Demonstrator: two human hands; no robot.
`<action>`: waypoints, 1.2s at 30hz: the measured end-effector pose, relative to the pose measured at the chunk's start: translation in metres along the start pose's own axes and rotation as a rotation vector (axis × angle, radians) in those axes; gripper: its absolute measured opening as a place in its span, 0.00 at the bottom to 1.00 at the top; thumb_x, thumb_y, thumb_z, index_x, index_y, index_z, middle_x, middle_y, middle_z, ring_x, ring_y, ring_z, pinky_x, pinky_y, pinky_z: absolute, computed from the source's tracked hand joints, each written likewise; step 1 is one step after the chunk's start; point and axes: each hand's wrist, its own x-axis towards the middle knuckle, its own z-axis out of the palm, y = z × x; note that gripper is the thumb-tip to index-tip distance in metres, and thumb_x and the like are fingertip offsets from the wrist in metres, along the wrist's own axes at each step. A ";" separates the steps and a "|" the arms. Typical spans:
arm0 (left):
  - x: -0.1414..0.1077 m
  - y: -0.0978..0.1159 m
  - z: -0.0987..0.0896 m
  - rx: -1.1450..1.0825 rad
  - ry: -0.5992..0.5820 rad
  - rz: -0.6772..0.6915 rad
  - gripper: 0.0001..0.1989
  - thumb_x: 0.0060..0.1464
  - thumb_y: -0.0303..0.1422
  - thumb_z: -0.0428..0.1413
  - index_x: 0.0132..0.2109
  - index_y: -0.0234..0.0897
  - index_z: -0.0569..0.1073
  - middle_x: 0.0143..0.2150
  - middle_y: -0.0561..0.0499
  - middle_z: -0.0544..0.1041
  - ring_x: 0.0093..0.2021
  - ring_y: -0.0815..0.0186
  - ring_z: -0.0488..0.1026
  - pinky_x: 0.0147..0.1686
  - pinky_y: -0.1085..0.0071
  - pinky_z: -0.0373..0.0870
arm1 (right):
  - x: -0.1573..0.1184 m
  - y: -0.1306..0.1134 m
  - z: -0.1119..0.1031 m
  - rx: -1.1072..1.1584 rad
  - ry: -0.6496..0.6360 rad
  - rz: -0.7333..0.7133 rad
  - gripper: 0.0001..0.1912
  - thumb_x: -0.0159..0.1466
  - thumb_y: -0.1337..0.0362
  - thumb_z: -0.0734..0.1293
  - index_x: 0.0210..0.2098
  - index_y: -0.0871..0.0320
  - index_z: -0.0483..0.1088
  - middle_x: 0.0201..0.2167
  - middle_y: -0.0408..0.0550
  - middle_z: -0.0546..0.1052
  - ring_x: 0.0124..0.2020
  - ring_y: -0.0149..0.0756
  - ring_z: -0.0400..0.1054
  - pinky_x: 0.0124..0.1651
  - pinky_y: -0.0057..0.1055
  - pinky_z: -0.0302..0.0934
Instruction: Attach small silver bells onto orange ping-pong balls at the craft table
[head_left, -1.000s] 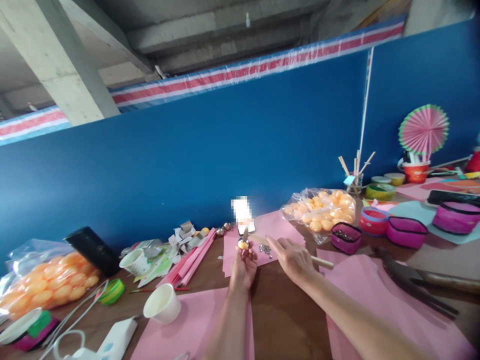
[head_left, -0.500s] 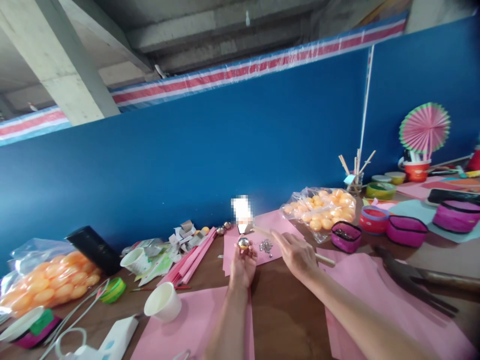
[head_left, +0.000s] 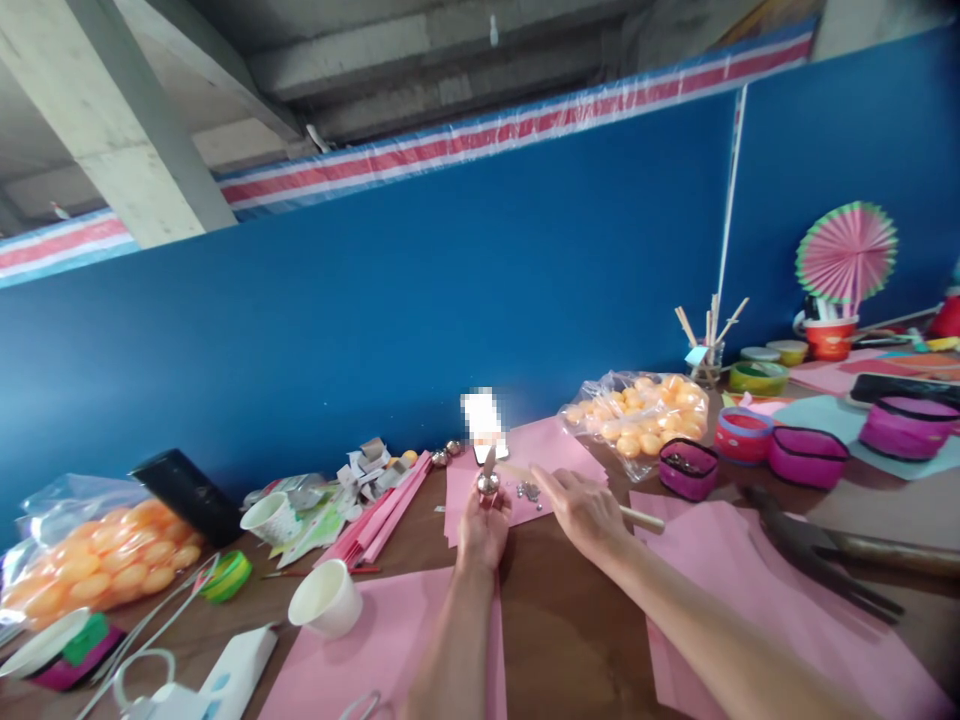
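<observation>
Grip first: your left hand (head_left: 484, 535) pinches a silver ball (head_left: 487, 484) in its fingertips, palm turned up; your right hand (head_left: 589, 505) has its grip closed round a wooden-handled tool (head_left: 643, 519), index finger stretched along the shaft, the butt sticking out behind your palm; the tool's dark head (head_left: 490, 460) sits at the top of the ball, though you cannot tell from this view whether the two touch.

Between your hands, small metal pieces (head_left: 529, 492) lie heaped on a pink sheet (head_left: 555, 450); just beyond the ball a phone (head_left: 492, 454) stands near the blue partition (head_left: 375, 330), its screen blurred out; more silver balls (head_left: 446, 455) rest to the left of it, near the ends of the folded pink strips (head_left: 390, 515).

On the right side of your desk (head_left: 577, 630) lies a clear bag of orange balls (head_left: 645, 415), with a magenta pouch (head_left: 688, 468) holding small dark bits beside it; nearer you, a large hammer (head_left: 817, 550) lies partly over pink paper (head_left: 720, 600); to your left stands a white cup (head_left: 325, 600).
</observation>
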 end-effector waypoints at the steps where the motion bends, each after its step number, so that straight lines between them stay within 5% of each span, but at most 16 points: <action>1: 0.001 0.000 -0.001 0.001 -0.005 0.008 0.07 0.51 0.27 0.48 0.37 0.34 0.69 0.32 0.48 0.70 0.28 0.72 0.67 0.31 0.73 0.67 | 0.000 0.000 0.000 -0.002 -0.004 -0.001 0.22 0.59 0.72 0.57 0.53 0.51 0.57 0.27 0.44 0.71 0.28 0.30 0.63 0.26 0.25 0.48; 10: 0.004 -0.002 -0.002 -0.024 0.075 0.032 0.06 0.52 0.25 0.46 0.34 0.32 0.68 0.34 0.47 0.69 0.31 0.71 0.67 0.33 0.73 0.68 | 0.000 -0.004 -0.002 0.013 0.021 -0.016 0.20 0.61 0.71 0.57 0.52 0.51 0.59 0.26 0.44 0.70 0.27 0.29 0.63 0.25 0.25 0.47; 20: 0.001 -0.002 -0.003 0.048 -0.082 0.050 0.09 0.50 0.27 0.51 0.40 0.36 0.68 0.33 0.48 0.70 0.31 0.71 0.68 0.34 0.73 0.67 | 0.000 -0.003 0.000 -0.004 0.016 -0.035 0.22 0.60 0.72 0.57 0.53 0.51 0.57 0.27 0.44 0.70 0.28 0.29 0.62 0.26 0.25 0.48; 25: 0.001 -0.001 -0.003 0.029 -0.045 0.049 0.09 0.48 0.27 0.52 0.40 0.38 0.68 0.35 0.50 0.71 0.30 0.72 0.69 0.34 0.74 0.66 | 0.001 0.001 -0.001 0.010 0.098 -0.003 0.19 0.62 0.70 0.55 0.52 0.53 0.59 0.26 0.44 0.71 0.29 0.29 0.63 0.27 0.25 0.48; 36: -0.006 0.001 0.001 0.081 -0.082 0.046 0.11 0.46 0.28 0.56 0.39 0.36 0.69 0.37 0.49 0.73 0.39 0.67 0.71 0.38 0.73 0.69 | 0.001 0.002 0.000 0.016 0.057 0.008 0.19 0.62 0.70 0.56 0.52 0.52 0.59 0.27 0.43 0.71 0.29 0.29 0.63 0.27 0.25 0.48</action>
